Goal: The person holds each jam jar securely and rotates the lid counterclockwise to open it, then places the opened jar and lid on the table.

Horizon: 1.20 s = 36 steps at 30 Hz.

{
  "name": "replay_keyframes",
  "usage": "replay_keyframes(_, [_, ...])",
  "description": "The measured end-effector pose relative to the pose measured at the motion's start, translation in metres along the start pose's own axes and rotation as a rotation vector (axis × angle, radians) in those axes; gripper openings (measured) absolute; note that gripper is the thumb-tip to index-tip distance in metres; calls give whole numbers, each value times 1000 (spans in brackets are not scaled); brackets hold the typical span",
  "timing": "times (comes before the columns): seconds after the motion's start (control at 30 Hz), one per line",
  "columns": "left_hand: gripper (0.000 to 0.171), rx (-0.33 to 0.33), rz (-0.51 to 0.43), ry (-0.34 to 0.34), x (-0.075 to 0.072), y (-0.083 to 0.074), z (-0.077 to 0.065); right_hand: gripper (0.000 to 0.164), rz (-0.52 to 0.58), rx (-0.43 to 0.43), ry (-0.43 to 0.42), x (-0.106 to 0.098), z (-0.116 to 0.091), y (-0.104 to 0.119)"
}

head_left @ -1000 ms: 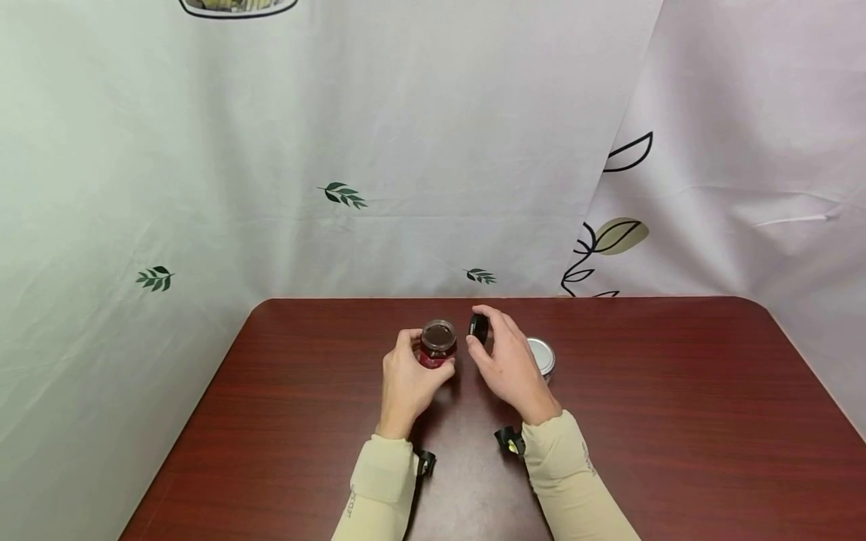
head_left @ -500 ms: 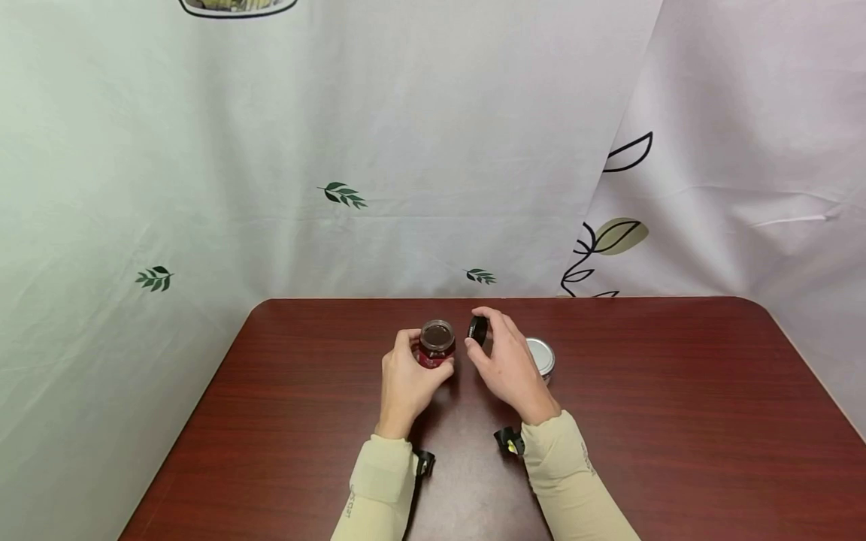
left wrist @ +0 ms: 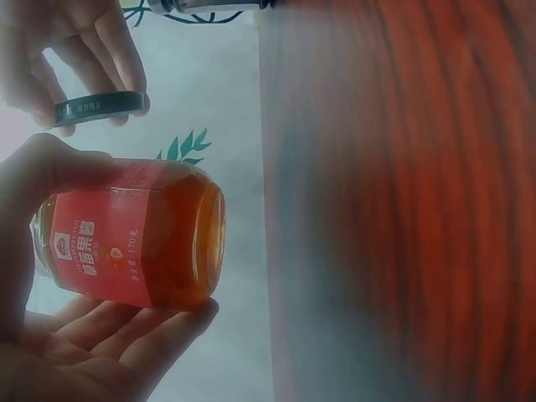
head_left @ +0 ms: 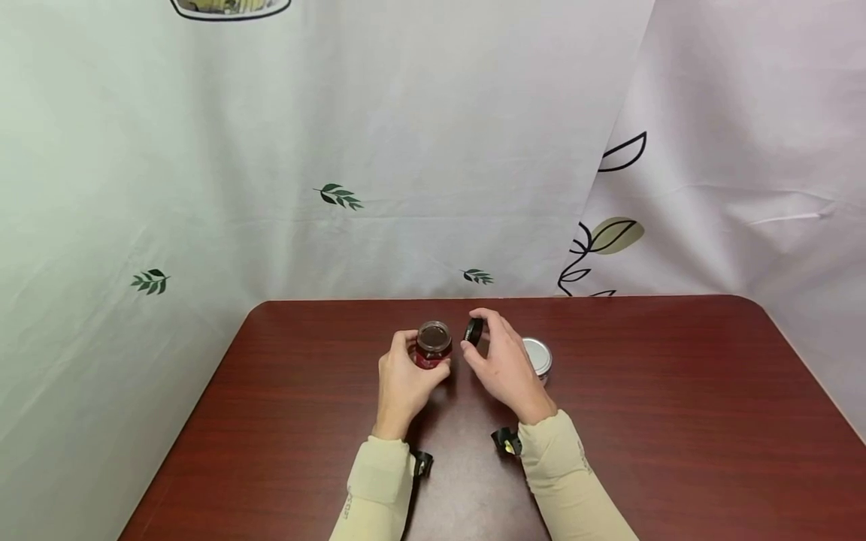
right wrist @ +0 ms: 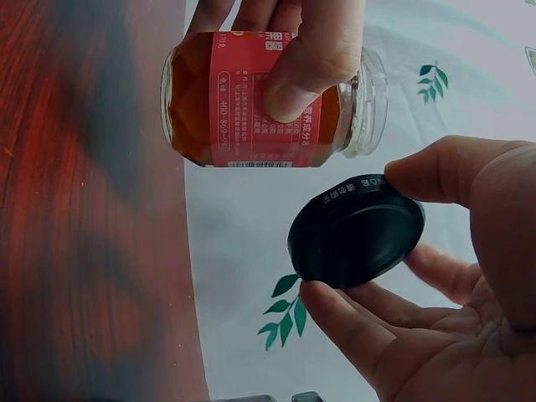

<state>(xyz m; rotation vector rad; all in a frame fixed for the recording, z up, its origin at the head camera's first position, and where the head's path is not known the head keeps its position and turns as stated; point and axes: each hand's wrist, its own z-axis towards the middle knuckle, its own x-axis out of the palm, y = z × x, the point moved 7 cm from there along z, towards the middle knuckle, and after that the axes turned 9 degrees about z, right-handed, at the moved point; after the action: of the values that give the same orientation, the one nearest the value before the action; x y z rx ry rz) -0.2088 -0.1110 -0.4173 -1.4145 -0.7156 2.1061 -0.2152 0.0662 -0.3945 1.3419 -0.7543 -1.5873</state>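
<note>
My left hand [head_left: 404, 383] grips a glass jar [left wrist: 126, 230] with a red label and amber contents, thumb on one side and fingers on the other. The jar stands upright with its mouth uncovered. Backdrop cloth shows between its base and the table in the left wrist view. To the jar's right, my right hand [head_left: 504, 368] pinches a black jar lid [right wrist: 356, 234] between thumb and fingertips. The lid is tilted on edge, its hollow underside showing in the right wrist view, and it stays apart from the jar's rim.
A can-like container with a pale round top [head_left: 539, 355] stands on the dark red wooden table [head_left: 676, 421], partly behind my right hand. A white cloth backdrop [head_left: 419, 135] with printed leaves rises past the table's far edge.
The head view has shifted very slightly. Both hands keep nearly the same places and the same holds on the jar and the lid.
</note>
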Motion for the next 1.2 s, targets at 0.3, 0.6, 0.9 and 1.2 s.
replay_keyframes(0.3, [58,-13,5,-1,-1,4,1,53,-29,-1,1,3,1,-1])
replay_keyframes(0.6, [59,-33,5,10,-1,5,3,52,-1,6,9,5,3,-3])
replay_keyframes(0.9, [70,-21,-20,32,-1,5,4,60,-37,-25,0,7,2,-1])
replay_keyframes(1.2, [59,3,-1,23,0,5,3,57,-39,-16,-10,9,2,-4])
